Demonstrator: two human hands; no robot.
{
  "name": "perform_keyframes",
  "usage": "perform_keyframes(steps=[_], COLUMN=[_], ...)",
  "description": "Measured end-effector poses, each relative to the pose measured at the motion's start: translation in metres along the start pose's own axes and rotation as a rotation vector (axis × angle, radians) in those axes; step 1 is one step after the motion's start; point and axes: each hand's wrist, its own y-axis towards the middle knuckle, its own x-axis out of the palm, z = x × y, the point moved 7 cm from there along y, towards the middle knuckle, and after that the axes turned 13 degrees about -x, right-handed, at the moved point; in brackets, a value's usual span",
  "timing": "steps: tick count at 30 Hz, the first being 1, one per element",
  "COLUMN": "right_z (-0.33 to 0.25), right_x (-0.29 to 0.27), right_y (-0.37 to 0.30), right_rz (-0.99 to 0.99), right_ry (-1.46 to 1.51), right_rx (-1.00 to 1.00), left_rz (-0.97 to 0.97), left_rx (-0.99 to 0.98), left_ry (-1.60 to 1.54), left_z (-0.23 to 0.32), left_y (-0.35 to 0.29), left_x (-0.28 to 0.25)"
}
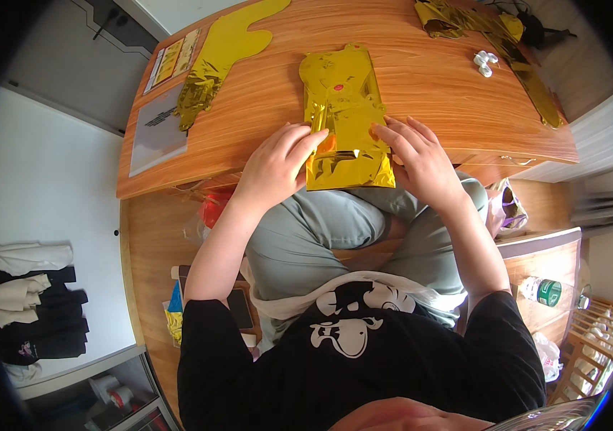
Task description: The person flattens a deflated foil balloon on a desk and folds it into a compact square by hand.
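Close by, grey-green trousers [313, 233] under desk edge. Left hand [274, 164] at flat gold foil [349, 108], thumb over its left side, fingers loosely bent; right hand [423, 161] at opposite side, fingers slightly spread. Can't tell if either pinches. Foil lies on wooden desk [249, 136], near end overhanging. Further off: clear sleeve [157, 140] left, white coils [485, 62] right, another gold foil piece [234, 39] far left.
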Motion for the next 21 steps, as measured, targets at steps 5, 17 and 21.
perform_keyframes(steps=[5,17,21], right_z=[0.002,0.002,-0.001], right_x=[-0.002,-0.003,-0.003], right_y=[0.005,0.007,0.011], right_rz=[-0.033,0.080,0.061], right_ry=[0.085,0.083,0.081], right_rx=[0.034,-0.048,-0.062], left_rz=[0.011,-0.019,0.024], left_rx=[0.017,-0.156,-0.094], left_ry=[-0.017,-0.244,-0.196], left_z=[0.003,-0.011,-0.006], left_y=[0.001,0.000,0.001], left_x=[-0.005,-0.004,-0.006])
